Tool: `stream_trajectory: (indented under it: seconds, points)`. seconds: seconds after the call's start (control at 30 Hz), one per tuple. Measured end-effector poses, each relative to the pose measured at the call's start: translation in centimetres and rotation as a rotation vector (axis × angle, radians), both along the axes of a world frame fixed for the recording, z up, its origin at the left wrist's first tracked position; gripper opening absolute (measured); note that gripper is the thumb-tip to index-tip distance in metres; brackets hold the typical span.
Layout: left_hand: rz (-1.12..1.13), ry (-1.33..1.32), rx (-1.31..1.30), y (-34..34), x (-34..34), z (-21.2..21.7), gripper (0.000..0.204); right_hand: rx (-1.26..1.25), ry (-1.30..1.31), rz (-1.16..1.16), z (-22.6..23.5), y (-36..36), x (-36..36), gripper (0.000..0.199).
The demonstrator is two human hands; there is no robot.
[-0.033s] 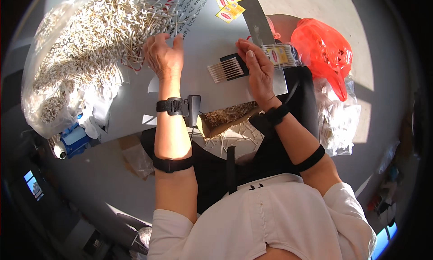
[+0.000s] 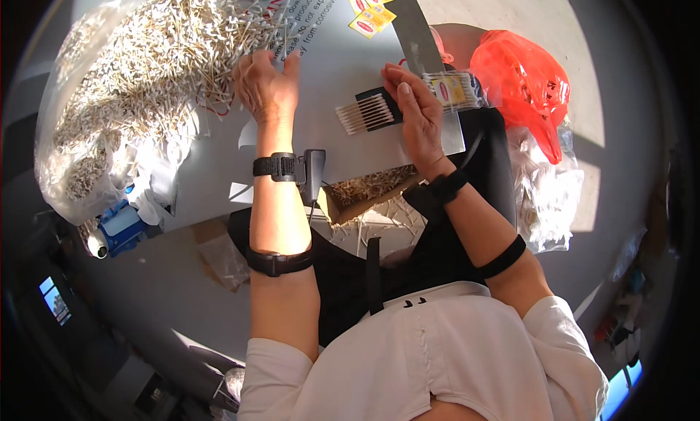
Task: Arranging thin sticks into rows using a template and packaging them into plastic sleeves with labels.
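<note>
Resting flat, the left hand (image 2: 266,82) is seen with fingers spread at the edge of a large heap of cotton swabs (image 2: 146,63), nothing gripped. The right hand (image 2: 419,111) is laid, fingers close together, over a dark holder (image 2: 383,103); a grip cannot be told. Just left of those fingertips a row of swabs (image 2: 363,114) juts out, tips aligned, tan-stemmed. No change is noted against the matching picture. Just beyond the fingertips a filled clear packet (image 2: 452,89) lies on the grey board (image 2: 328,63); further right, an orange bag (image 2: 525,78).
</note>
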State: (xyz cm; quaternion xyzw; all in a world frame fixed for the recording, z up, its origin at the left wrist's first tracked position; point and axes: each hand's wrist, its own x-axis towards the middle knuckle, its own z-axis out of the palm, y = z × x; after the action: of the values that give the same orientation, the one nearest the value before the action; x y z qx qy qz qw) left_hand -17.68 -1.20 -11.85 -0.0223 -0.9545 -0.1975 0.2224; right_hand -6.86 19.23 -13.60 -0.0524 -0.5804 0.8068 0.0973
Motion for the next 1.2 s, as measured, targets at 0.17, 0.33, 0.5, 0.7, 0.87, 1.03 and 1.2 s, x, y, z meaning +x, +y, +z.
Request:
stream_trajectory:
  seconds: [0.17, 0.33, 0.5, 0.7, 0.87, 1.03, 1.2]
  points:
    - [0.091, -0.124, -0.164, 1.2, -1.4, 0.1, 0.016, 0.065, 0.01, -0.026, -0.1, -0.2, 0.0, 0.026]
    - [-0.012, -0.179, -0.062, 1.5, 1.3, -0.5, 0.005, 0.095, 0.03, -0.042, -0.4, -0.1, -0.1, 0.024]
    - [-0.115, -0.385, 0.192, 2.6, 3.8, 1.1, 0.006, 0.113, 0.019, -0.04, -0.5, 0.1, 0.0, 0.024]
    - [-0.171, -0.115, -0.156, 0.8, -0.2, 1.8, 0.028, 0.164, 0.019, 0.028, -0.5, 0.4, 0.1, 0.03]
    - [-0.248, -0.166, -0.267, 0.9, -2.5, 1.7, 0.021, 0.165, 0.011, 0.038, -0.4, 0.2, 0.1, 0.03]
    - [-0.266, -0.324, -0.165, 1.5, -1.4, 1.3, 0.013, 0.17, 0.01, 0.022, -0.4, 0.3, 0.2, 0.029]
    - [-0.102, -0.223, 0.331, 0.5, 0.2, 1.2, 0.007, 0.115, 0.014, 0.022, -0.4, 0.1, 0.0, 0.029]
